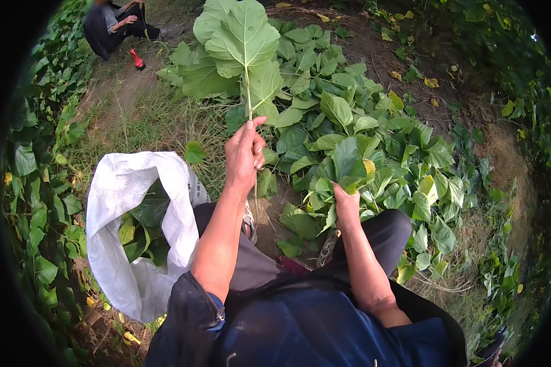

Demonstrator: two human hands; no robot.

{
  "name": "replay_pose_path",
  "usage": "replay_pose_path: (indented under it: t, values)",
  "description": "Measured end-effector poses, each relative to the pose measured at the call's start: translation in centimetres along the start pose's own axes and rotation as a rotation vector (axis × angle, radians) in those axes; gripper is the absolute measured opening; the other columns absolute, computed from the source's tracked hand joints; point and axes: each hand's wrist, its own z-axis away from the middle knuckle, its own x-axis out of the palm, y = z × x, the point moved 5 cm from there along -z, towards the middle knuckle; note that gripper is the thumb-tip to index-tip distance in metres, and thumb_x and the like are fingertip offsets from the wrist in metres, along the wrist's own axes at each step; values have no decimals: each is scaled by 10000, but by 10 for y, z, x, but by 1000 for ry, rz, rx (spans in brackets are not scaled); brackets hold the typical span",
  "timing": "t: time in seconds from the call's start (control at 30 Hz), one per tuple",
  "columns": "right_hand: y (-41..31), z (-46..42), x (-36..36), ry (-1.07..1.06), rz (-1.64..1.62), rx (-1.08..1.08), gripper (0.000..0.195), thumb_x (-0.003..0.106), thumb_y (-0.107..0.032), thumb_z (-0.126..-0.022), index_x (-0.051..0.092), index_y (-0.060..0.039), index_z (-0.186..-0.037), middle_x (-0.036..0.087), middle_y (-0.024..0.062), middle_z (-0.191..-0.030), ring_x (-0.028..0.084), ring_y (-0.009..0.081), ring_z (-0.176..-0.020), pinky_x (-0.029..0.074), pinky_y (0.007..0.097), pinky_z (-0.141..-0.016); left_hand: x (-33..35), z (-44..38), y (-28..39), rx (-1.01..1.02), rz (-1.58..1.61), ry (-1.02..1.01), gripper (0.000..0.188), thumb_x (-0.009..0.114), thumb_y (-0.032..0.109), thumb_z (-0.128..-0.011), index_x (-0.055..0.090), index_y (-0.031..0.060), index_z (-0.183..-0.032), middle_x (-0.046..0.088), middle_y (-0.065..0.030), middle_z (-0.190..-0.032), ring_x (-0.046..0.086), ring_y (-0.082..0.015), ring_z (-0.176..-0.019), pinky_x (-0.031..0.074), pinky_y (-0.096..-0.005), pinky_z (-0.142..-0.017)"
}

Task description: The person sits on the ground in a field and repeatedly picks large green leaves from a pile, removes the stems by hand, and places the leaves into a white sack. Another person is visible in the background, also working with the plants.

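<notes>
My left hand (245, 153) grips a thin leafy branch (249, 94) by its pale stem, holding it upright. Broad lobed leaves (243, 39), like mulberry leaves, spread from its upper part, and the bare stem end pokes out below the fist. In my right hand (347, 204) is a bunch of plucked green leaves (346, 160), one of them partly yellow; its fingers are mostly hidden. Beyond both hands lies a large heap of leafy cut branches (372, 114). At my left knee stands a white woven sack (103, 215), its mouth wide, with green leaves (151, 206) inside.
Another person (115, 25) sits on the ground at the upper left, a red object (137, 58) with a black end nearby. Leafy plants (36, 220) line the left side, more foliage (523, 59) the right. Grass (142, 119) and bare soil (395, 69) show between. My shoes (250, 220) are under my arms.
</notes>
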Motion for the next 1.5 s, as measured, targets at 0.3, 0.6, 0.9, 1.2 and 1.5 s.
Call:
replay_pose_path:
  t: [0.3,0.6,0.9,1.2,1.5]
  values:
    - [-115,-20,111,-203,109,-402,283,757,-32,-818,638,19,-1070,683,52,-1016,637,124,-853,520,283,-775,27,21,9,8,-89,-218,462,463,180,-1034,404,69,-1479,542,-20,-716,384,-38,-462,355,-189,-431]
    - [-110,-36,131,-549,967,-517,298,747,-206,-778,623,-24,-978,674,176,-823,671,365,-778,516,434,-698,18,13,3,-103,174,-193,269,434,64,-907,545,-2,-1143,527,-30,-713,447,-89,-521,354,-224,-437]
    - [-43,38,128,-1059,1116,-527,299,713,-154,-705,590,-14,-938,647,170,-857,625,412,-815,500,470,-687,-3,-4,-12,-65,84,-19,164,545,154,-1000,598,1,-1020,589,-23,-717,542,-70,-533,373,-191,-419]
    - [-157,40,166,-876,1372,-911,723,742,-121,-650,523,-99,-1339,647,124,-879,651,349,-758,510,430,-604,11,1,-30,58,-93,-337,715,674,173,-904,315,36,-1508,660,-88,-968,646,-137,-823,526,-232,-748]
    - [-163,-39,146,-667,1709,-875,459,710,-155,-691,613,-68,-1130,666,145,-837,663,379,-773,530,456,-666,39,23,-25,26,-258,-278,182,461,-62,-895,603,-40,-1008,618,-59,-752,609,-100,-545,406,-208,-411]
